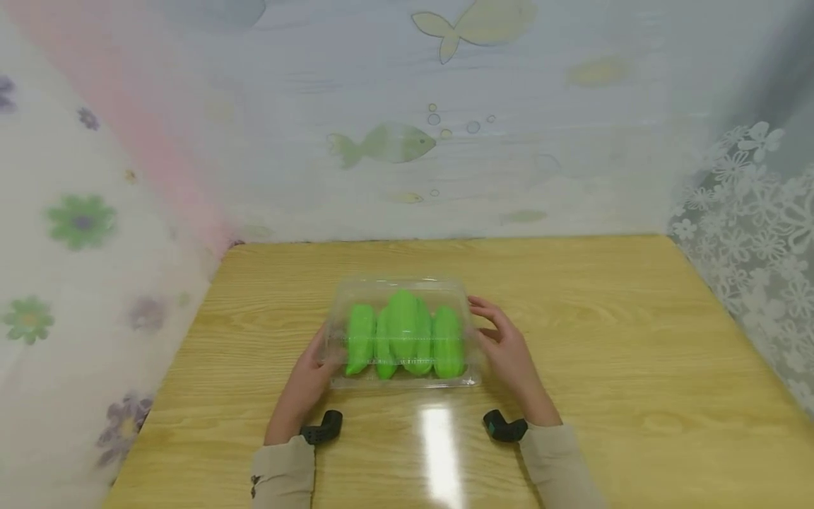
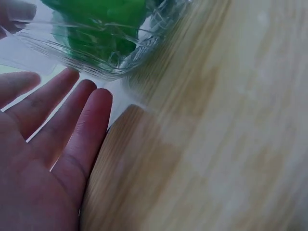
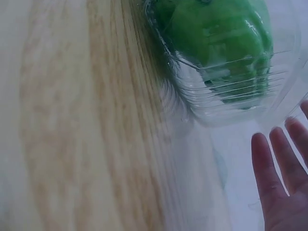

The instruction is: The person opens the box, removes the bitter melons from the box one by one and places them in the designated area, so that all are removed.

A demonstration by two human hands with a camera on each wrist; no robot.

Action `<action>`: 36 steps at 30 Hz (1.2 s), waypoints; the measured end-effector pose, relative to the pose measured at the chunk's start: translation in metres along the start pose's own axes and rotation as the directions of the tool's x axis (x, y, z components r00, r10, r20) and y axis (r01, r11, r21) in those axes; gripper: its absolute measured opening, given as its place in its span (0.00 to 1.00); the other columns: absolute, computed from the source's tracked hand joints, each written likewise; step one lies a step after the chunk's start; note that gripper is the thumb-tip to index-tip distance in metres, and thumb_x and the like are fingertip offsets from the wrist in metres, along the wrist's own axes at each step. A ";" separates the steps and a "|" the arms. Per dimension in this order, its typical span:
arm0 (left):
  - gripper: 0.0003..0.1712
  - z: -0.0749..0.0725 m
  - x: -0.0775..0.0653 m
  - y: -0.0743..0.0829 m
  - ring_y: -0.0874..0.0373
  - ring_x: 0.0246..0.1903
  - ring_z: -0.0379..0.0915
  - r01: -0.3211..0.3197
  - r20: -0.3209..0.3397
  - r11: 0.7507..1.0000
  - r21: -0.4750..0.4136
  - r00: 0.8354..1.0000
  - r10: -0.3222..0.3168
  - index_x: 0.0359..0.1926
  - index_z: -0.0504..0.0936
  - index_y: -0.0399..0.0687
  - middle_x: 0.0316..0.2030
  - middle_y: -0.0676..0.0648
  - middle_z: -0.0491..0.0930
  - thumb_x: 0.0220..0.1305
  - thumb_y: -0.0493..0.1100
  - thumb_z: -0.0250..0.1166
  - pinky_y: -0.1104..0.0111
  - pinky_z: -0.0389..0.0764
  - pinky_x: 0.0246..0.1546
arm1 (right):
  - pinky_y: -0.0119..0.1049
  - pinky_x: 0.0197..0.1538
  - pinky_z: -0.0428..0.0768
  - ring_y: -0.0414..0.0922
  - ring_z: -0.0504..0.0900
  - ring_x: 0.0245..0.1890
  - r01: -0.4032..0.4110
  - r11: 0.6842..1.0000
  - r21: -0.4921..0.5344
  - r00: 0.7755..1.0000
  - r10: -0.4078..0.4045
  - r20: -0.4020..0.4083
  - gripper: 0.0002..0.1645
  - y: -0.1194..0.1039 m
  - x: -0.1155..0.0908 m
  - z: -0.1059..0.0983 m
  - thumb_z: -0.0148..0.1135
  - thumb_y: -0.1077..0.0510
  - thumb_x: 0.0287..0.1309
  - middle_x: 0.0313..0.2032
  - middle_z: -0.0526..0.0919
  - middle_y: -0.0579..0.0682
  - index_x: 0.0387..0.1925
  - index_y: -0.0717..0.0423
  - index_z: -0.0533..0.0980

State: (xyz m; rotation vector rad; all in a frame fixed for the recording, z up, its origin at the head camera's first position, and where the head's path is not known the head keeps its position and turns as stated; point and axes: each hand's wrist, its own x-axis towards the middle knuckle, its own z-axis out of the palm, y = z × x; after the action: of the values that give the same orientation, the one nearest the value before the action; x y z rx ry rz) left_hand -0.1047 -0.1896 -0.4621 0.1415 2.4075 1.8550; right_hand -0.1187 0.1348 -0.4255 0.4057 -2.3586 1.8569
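Observation:
A clear plastic clamshell box (image 1: 369,288) lies on the wooden table, its lid down over several long, bright green vegetable-shaped pieces (image 1: 403,325). My left hand (image 1: 310,375) is at the box's left side, fingers extended; the left wrist view shows the fingertips (image 2: 98,98) right by the ribbed plastic wall, with the thumb at the top left corner. At the opposite side is my right hand (image 1: 511,353), its fingers spread beside the wall. In the right wrist view those straight fingertips (image 3: 261,142) are just below the box's end.
The wood-grained table (image 1: 623,339) reaches back to a curtain (image 1: 286,141) printed with fish. Floral fabric (image 1: 83,297) hangs along the left, and lace-like white flowers (image 1: 763,233) line the right edge. Black angled mounts (image 1: 323,428) sit by both wrists.

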 end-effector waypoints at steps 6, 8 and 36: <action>0.35 0.005 0.005 0.001 0.54 0.63 0.48 -0.044 0.000 0.999 0.018 0.999 0.044 0.66 0.47 0.76 0.65 0.59 0.50 0.63 0.51 0.53 0.50 0.55 0.56 | 0.46 0.50 0.70 0.54 0.70 0.53 -0.060 0.998 0.000 0.998 0.060 0.011 0.23 -0.002 -0.002 -0.006 0.54 0.60 0.58 0.62 0.62 0.50 0.56 0.61 0.67; 0.34 0.005 0.005 0.001 0.54 0.63 0.48 -0.047 -0.006 0.998 0.031 0.999 0.047 0.66 0.48 0.76 0.65 0.60 0.51 0.63 0.51 0.52 0.50 0.54 0.57 | 0.45 0.49 0.71 0.54 0.73 0.50 -0.088 0.996 0.008 0.996 0.088 0.015 0.24 -0.003 0.000 -0.007 0.54 0.58 0.58 0.62 0.62 0.47 0.56 0.59 0.67; 0.34 0.003 -0.003 0.001 0.49 0.60 0.56 -0.039 0.010 0.999 0.038 0.999 0.039 0.67 0.51 0.62 0.65 0.48 0.55 0.62 0.51 0.54 0.54 0.62 0.54 | 0.45 0.45 0.73 0.52 0.75 0.47 -0.146 0.989 -0.036 0.989 0.145 -0.012 0.22 -0.013 0.018 -0.009 0.56 0.53 0.57 0.53 0.72 0.51 0.53 0.54 0.70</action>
State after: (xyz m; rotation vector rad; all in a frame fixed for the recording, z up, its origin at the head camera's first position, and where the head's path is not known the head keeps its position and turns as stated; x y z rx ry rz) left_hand -0.1013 -0.1870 -0.4623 0.2006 2.4519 1.8210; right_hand -0.1328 0.1385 -0.4062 0.2258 -2.4729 1.8664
